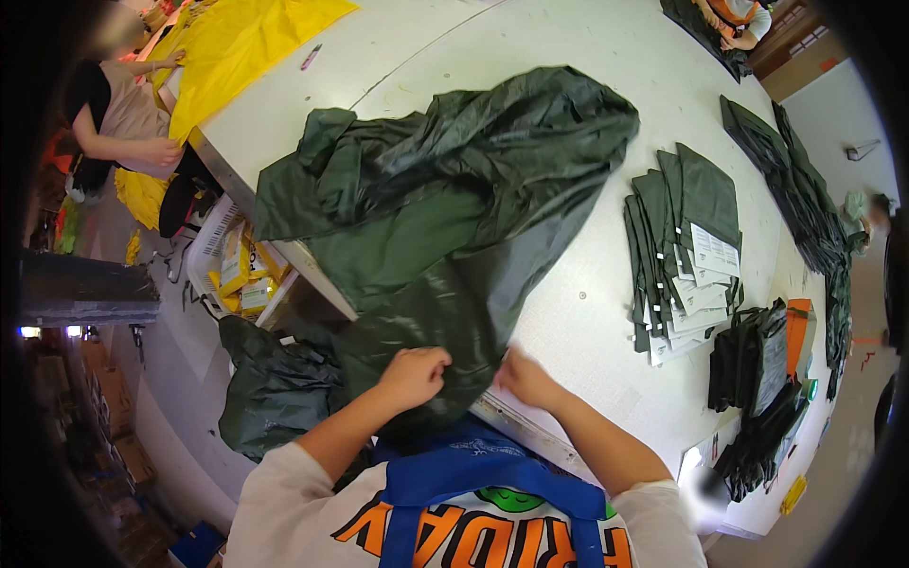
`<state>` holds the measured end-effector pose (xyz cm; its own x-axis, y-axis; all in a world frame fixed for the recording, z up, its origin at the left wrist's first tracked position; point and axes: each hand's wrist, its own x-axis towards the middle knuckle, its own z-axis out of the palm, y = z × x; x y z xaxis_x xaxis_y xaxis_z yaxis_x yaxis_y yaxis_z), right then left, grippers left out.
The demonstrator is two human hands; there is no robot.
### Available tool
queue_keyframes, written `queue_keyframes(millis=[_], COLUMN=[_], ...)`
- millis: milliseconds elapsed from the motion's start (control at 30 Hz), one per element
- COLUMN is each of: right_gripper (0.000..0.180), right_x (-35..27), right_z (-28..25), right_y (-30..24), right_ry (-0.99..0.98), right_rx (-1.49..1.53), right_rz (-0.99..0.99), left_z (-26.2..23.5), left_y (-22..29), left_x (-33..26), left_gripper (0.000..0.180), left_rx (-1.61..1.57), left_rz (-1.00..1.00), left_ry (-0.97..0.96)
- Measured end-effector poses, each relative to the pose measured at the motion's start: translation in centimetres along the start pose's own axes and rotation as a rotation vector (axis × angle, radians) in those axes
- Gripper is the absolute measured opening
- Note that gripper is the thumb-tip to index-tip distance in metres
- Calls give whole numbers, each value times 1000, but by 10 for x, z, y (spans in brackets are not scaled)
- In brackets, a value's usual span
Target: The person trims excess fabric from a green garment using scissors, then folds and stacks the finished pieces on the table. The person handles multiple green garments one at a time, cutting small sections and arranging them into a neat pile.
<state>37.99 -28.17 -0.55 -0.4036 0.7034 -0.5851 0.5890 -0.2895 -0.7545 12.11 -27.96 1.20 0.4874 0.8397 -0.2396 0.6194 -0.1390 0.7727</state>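
A large dark green waterproof garment [407,232] lies crumpled over the white table [587,379], its near part hanging over the front edge. My left hand [415,377] is closed on the fabric close to my body. At the right border of the same fabric, my right hand [525,379] is curled with its fingers against the cloth; it is slightly blurred. Whatever lies between its fingertips is hidden. More dark green cloth [279,383] bunches below the table edge, to the left of my left arm.
Fanned dark green pouches with white labels [686,251] lie to the right. Beyond them are black folded bundles [748,360] and long dark garments [786,180]. A white basket [213,251] holds yellow packets. A person [123,133] handles yellow sheeting [251,47]; another person [739,24] works far right.
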Motion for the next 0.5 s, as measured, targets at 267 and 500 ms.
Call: queue_keyframes(millis=[267,500], right_gripper=[64,96], right_x=[46,151], right_z=[-293,-405], right_y=[4,21], right_ry=[1008,1020], right_rx=[-311,-299], right_rz=[-286,165], left_z=[-74,-26], left_y=[18,61], left_x=[-22,111], left_gripper=[79,114], left_rx=[256,321], left_rz=[-299,-311], left_ry=[442,194])
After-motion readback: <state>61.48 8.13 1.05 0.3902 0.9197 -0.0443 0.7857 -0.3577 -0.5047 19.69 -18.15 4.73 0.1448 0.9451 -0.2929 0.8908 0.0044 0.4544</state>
